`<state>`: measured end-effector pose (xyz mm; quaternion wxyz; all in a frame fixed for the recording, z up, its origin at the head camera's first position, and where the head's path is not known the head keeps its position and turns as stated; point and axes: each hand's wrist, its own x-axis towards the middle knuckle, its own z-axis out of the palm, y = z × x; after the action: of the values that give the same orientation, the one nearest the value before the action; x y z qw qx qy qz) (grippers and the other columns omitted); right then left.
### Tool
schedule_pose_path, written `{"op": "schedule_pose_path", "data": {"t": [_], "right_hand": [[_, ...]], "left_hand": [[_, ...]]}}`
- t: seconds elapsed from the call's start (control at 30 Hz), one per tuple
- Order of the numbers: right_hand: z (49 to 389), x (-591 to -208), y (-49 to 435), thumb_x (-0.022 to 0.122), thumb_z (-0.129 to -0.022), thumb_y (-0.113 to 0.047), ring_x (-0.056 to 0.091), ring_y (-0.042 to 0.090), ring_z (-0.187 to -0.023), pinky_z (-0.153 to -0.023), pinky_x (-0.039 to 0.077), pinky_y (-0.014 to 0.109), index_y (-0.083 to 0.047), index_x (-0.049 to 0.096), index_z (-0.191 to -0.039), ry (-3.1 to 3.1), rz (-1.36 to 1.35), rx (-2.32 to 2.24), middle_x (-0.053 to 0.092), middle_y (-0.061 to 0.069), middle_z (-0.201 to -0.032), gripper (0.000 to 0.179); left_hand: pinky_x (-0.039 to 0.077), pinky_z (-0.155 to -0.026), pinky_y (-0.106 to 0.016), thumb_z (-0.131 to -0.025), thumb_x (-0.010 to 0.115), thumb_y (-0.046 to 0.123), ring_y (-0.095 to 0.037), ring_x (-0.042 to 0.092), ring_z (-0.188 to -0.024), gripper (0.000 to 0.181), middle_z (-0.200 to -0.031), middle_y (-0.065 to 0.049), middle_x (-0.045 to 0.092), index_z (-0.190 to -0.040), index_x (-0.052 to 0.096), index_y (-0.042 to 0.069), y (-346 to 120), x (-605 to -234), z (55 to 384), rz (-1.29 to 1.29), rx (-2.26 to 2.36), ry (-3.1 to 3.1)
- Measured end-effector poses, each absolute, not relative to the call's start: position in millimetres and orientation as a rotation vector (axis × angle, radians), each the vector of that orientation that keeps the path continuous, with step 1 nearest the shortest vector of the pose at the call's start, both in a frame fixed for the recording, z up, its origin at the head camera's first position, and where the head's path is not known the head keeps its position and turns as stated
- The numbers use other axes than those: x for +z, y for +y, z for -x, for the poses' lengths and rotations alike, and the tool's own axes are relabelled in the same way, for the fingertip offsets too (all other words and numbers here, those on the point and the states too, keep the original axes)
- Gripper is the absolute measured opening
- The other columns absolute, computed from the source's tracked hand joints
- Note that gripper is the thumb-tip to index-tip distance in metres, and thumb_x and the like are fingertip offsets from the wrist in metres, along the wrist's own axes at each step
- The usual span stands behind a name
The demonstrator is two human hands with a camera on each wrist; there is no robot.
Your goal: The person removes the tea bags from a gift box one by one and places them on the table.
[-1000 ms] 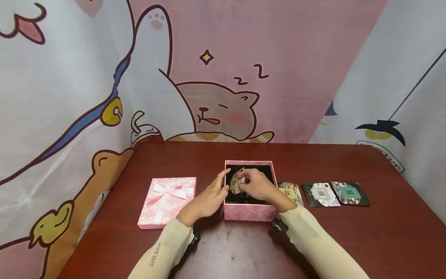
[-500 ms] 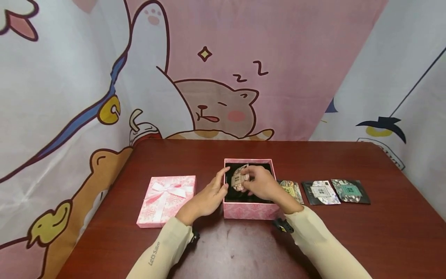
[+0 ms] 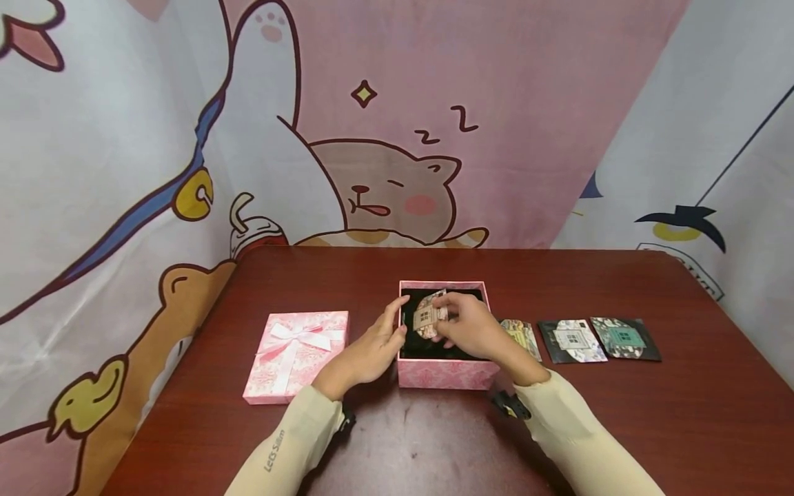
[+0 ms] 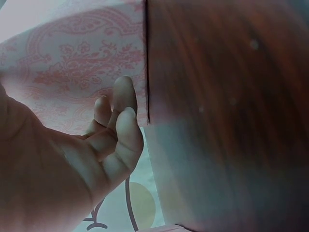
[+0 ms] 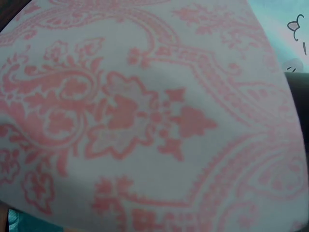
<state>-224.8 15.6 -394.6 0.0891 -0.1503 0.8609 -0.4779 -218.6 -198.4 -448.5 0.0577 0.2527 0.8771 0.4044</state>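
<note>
In the head view, a pink patterned box (image 3: 443,375) with a black interior stands lidless at the middle of the table. My right hand (image 3: 471,329) is over its opening and pinches a small flat sachet (image 3: 425,315) with a beige label and floral print, which is tilted above the black lining. Along the box's left wall rests my left hand (image 3: 366,348), fingertips at the rim. The left wrist view shows that hand (image 4: 104,145) with loosely bent fingers beside the patterned box side (image 4: 82,63). In the right wrist view the box wall (image 5: 145,121) hides the right hand.
A pink lid (image 3: 298,358) with a ribbon bow lies left of the box. To the right, a yellow-labelled sachet (image 3: 522,337), a white-labelled sachet (image 3: 572,340) and a green-labelled sachet (image 3: 626,337) lie in a row. A cartoon-printed cloth (image 3: 515,138) hangs behind the table (image 3: 347,275).
My right hand has moved slightly up and to the right with the pinched sachet, lifting it a little off the lining. The left hand stays against the box.
</note>
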Motion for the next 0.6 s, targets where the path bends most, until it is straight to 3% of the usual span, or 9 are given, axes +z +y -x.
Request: {"op": "schedule_pose_path", "data": {"t": [0.17,0.43,0.6], "right_hand": [[222.8,-393.0,16.6,0.06,-0.088,0.006,0.071,0.036,-0.074,-0.062,0.058,0.045,0.013,0.055,-0.125,2.542,0.453,-1.459,0.07,0.015,-0.085,0.038],[222.0,-391.5,19.6,0.059,-0.088,0.007,0.071,0.033,-0.074,-0.058,0.057,0.033,0.016,0.054,-0.125,2.515,0.464,-1.488,0.07,0.018,-0.088,0.038],[220.8,-389.5,22.5,0.059,-0.087,0.007,0.071,0.035,-0.074,-0.059,0.058,0.039,0.015,0.054,-0.124,2.502,0.479,-1.512,0.069,0.02,-0.092,0.037]], "left_hand": [[0.031,-0.111,-0.051,-0.107,0.036,0.023,-0.035,0.039,-0.137,0.056,-0.153,-0.024,0.031,-0.157,0.011,0.023,-198.2,-448.2,218.0,-0.761,1.22,2.666],[0.031,-0.112,-0.05,-0.106,0.036,0.026,-0.035,0.039,-0.137,0.057,-0.153,-0.025,0.032,-0.157,0.01,0.022,-198.5,-446.7,217.2,-0.773,1.208,2.67],[0.031,-0.112,-0.049,-0.107,0.035,0.026,-0.034,0.038,-0.138,0.056,-0.153,-0.025,0.031,-0.157,0.01,0.022,-199.2,-447.1,218.0,-0.78,1.2,2.67]]}}
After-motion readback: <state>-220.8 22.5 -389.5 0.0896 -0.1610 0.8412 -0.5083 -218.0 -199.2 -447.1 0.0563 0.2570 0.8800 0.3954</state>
